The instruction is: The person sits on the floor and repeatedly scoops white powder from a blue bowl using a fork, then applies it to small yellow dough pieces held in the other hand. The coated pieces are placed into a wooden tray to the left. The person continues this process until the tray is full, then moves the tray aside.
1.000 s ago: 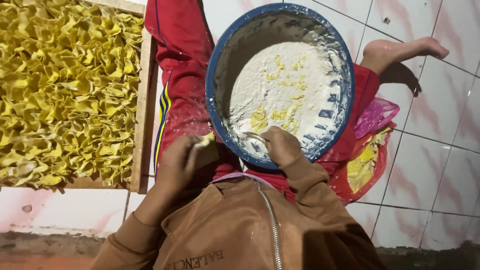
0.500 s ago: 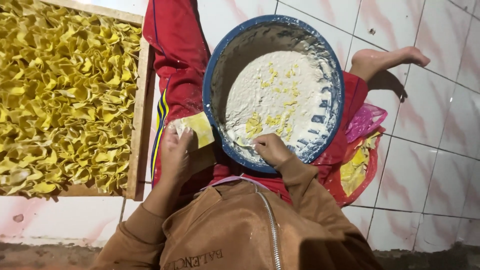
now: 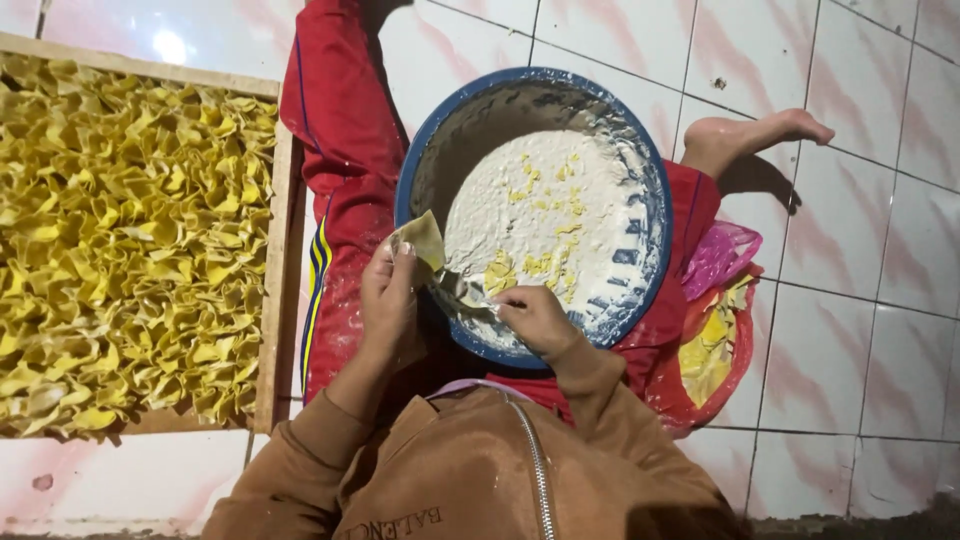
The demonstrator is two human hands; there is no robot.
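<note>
A blue bowl (image 3: 622, 118) rests on my lap, holding white flour (image 3: 560, 195) and scattered yellow dough bits (image 3: 540, 265). My left hand (image 3: 388, 300) grips a thin, floured yellow dough square (image 3: 426, 240) at the bowl's near left rim. My right hand (image 3: 535, 320) is inside the bowl at its near edge, with fingertips pinched on a floured dough piece (image 3: 478, 296) just beside the left hand. Brown jacket sleeves cover both arms.
A wooden-framed tray (image 3: 280, 250) on my left is heaped with several folded yellow dough pieces (image 3: 130, 240). I sit on a pale tiled floor (image 3: 860, 300) in red trousers (image 3: 340, 150), bare foot (image 3: 760, 135) out. A pink plastic bag (image 3: 725, 258) lies by my right hip.
My left hand has lifted the dough square up to the bowl's rim. My right hand has shifted left along the near edge of the bowl, closer to the left hand.
</note>
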